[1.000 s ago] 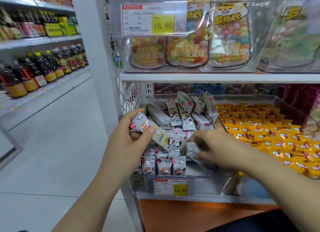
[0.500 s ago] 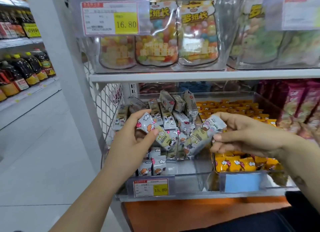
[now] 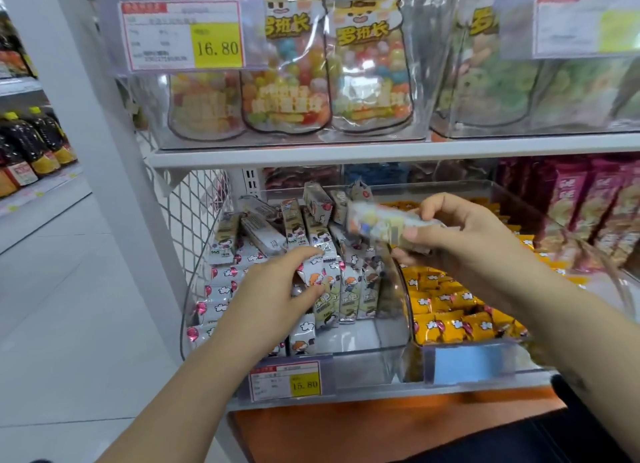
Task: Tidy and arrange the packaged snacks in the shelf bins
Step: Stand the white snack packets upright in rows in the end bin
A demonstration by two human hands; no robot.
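Head view. Left hand (image 3: 273,300) pinches a white snack packet (image 3: 313,277) between thumb and fingers, low inside the clear bin (image 3: 360,353) among the other white packets (image 3: 349,289). Right hand (image 3: 474,241) grips a second packet (image 3: 384,225), motion-blurred, held level above the bin's right wall. Yellow packets (image 3: 446,313) lie just right of that wall.

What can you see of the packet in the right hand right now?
The packet is a small oblong pack in a pale wrapper with colourful print, too motion-blurred to read. It lies roughly level, in the air above the piled packets in the clear bin. Only the right hand touches it, thumb in front, fingers curled over its right end.
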